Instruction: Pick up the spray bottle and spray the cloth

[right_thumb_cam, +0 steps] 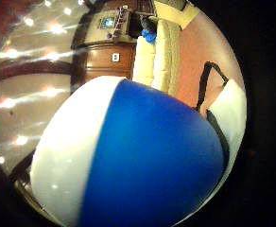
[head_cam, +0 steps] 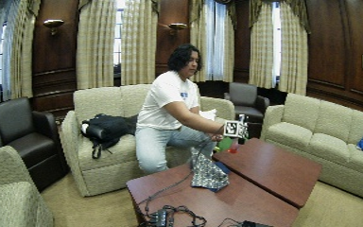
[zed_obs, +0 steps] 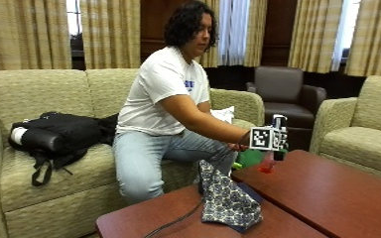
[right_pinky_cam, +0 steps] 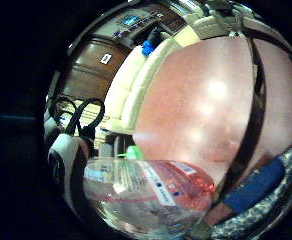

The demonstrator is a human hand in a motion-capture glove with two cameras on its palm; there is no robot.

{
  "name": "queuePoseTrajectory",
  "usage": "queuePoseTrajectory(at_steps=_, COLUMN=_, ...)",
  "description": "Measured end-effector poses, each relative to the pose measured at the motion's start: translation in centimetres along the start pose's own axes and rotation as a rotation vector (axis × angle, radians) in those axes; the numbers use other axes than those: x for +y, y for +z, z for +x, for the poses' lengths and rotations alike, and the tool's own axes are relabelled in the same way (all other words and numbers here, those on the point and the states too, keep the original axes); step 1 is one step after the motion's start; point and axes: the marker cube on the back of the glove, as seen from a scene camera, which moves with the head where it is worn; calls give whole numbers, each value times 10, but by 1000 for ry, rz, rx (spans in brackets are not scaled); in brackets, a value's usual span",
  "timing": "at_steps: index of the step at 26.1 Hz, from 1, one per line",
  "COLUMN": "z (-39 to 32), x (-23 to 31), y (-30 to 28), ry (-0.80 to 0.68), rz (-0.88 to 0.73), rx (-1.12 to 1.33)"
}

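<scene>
Gripping spray bottle (zed_obs: 264, 162) in raised hand (zed_obs: 278, 144), cloth (zed_obs: 226, 198) hanging below

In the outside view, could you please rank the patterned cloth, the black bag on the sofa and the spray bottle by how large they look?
1. black bag, clearly largest.
2. patterned cloth, though it hangs nearer the camera.
3. spray bottle, mostly hidden by the hand, so only roughly judged.
</scene>
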Motion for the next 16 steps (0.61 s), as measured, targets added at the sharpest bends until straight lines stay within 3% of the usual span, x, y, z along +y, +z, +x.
queuePoseTrajectory(at_steps=5, z=35, x=11, y=27, ry=-6, rz=127, rx=-15)
queuePoseTrajectory(at_steps=16, z=57, x=29, y=51, ry=-34, rz=225, rx=-40)
